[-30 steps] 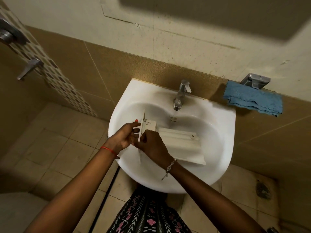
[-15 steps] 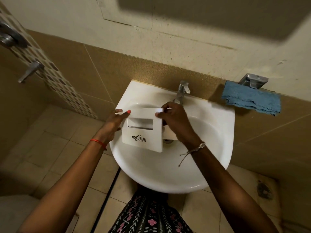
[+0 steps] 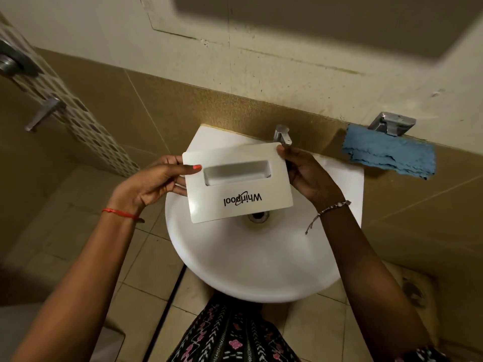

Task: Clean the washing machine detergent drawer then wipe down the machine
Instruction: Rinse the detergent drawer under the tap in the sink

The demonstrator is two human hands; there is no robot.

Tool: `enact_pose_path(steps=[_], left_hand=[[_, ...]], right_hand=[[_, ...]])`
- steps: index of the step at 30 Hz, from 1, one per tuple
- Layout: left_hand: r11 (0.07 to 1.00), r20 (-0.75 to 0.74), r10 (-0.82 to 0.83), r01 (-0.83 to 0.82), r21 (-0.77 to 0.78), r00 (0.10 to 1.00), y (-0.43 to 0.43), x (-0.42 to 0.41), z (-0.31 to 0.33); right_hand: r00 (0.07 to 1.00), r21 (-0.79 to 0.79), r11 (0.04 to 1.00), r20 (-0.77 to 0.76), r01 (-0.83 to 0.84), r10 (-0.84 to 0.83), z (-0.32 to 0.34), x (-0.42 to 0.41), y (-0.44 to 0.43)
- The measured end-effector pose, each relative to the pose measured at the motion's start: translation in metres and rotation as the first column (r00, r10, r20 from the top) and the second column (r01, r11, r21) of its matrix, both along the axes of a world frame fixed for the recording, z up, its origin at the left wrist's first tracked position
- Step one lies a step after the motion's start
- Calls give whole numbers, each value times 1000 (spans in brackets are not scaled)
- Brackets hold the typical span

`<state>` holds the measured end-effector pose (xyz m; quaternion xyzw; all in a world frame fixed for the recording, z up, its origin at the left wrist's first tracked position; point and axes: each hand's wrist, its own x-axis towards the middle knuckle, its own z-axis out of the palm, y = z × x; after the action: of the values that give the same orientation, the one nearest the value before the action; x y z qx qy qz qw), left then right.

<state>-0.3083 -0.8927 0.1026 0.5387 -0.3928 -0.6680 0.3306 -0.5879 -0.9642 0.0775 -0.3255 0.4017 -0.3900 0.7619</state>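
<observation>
Left hand point(image 3: 154, 184) and right hand point(image 3: 311, 176) are holding the detergent drawer point(image 3: 230, 188) above the sink point(image 3: 261, 265) (logo point(image 3: 242, 199) reading upside down), each grip curling round one side edge.

wall point(image 3: 287, 61): cream plaster above tan tiles point(image 3: 183, 105) | mosaic strip point(image 3: 86, 121) at left | floor point(image 3: 78, 205): beige tiles | white basin point(image 3: 261, 270) against wall | light: dim
</observation>
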Motion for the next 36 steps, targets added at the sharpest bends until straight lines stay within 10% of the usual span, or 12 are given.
enact_pose_path(steps=[11, 22, 31, 36], left_hand=[[962, -3, 272, -272, 37, 962, -4, 3, 11], [955, 148, 288, -295, 23, 946, -11, -3, 16], [959, 131, 281, -283, 0, 951, -15, -23, 17], [966, 139, 257, -258, -11, 956, -14, -17, 10]], right_hand=[[938, 586, 772, 54, 248, -342, -74, -11, 15], [967, 502, 837, 4, 218, -255, -92, 13, 5], [952, 15, 999, -301, -50, 52, -87, 11, 0], [980, 360, 933, 187, -5, -67, -99, -20, -7]])
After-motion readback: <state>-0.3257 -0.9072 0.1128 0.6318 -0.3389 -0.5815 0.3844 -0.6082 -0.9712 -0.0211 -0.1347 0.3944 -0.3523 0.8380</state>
